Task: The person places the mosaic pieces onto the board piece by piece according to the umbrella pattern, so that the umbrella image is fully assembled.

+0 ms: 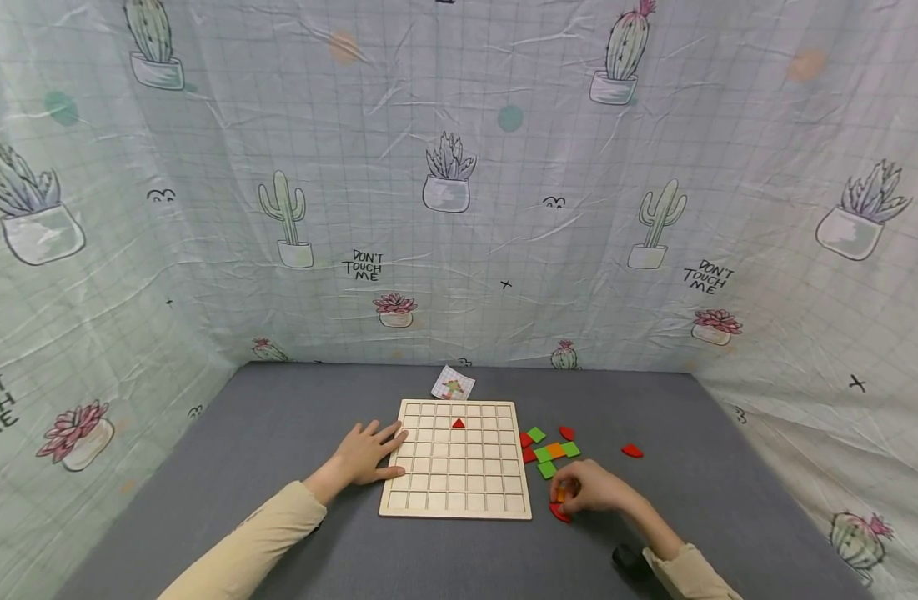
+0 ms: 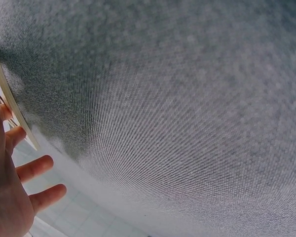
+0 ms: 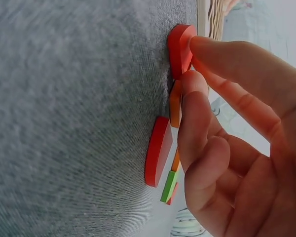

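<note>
My left hand lies spread along the left edge of a wooden grid board, touching it with thumb and fingers. In the left wrist view that hand shows extended fingers. On the board's upper part sits a red triangle. To the right of the board my right hand is bent over a red curved-edge piece, and an orange piece shows beneath its fingers. The right wrist view shows thumb and curled fingers pinching the red piece at the table surface.
Green squares, an orange piece and red pieces lie scattered right of the board. Another red piece lies farther right. Behind the board is a pattern card. A cactus-print curtain hangs beyond the grey table.
</note>
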### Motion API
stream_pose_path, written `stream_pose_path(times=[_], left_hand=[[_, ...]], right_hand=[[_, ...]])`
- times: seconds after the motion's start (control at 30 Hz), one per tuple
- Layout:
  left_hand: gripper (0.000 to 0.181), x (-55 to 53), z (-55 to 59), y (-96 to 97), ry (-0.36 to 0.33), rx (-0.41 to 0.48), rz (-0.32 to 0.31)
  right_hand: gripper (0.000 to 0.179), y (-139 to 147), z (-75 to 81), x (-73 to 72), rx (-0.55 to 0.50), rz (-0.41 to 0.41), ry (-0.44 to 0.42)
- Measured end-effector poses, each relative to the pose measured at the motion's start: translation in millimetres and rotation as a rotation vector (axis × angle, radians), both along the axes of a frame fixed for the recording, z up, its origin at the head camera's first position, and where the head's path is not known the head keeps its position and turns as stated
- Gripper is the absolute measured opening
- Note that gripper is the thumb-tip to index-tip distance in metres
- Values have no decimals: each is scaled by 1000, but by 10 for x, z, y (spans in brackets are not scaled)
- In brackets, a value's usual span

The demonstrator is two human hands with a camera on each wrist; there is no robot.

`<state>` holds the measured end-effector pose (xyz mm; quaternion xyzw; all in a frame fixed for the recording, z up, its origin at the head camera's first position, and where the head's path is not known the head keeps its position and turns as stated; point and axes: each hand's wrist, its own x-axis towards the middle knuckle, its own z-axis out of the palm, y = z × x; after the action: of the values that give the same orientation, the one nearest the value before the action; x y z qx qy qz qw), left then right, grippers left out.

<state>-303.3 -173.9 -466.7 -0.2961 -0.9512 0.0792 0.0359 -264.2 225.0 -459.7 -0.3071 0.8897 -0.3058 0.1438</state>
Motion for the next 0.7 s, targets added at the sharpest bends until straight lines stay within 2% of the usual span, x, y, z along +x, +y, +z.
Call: stream_pose_path(times=[0.23, 0.43, 0.57, 0.7], left_hand=[[63, 2, 3, -2, -8, 6, 0], [63, 3, 3, -10, -3, 10, -3], [63, 1, 0, -11, 5, 16, -12], [65, -5, -18, -10, 9, 14, -17]], right_hand=[[8, -49, 0, 57, 14, -16, 47], [17, -98, -3, 78, 48, -59, 43], [19, -79, -4, 74, 5, -59, -47], [14, -36, 24, 76, -59, -37, -153]])
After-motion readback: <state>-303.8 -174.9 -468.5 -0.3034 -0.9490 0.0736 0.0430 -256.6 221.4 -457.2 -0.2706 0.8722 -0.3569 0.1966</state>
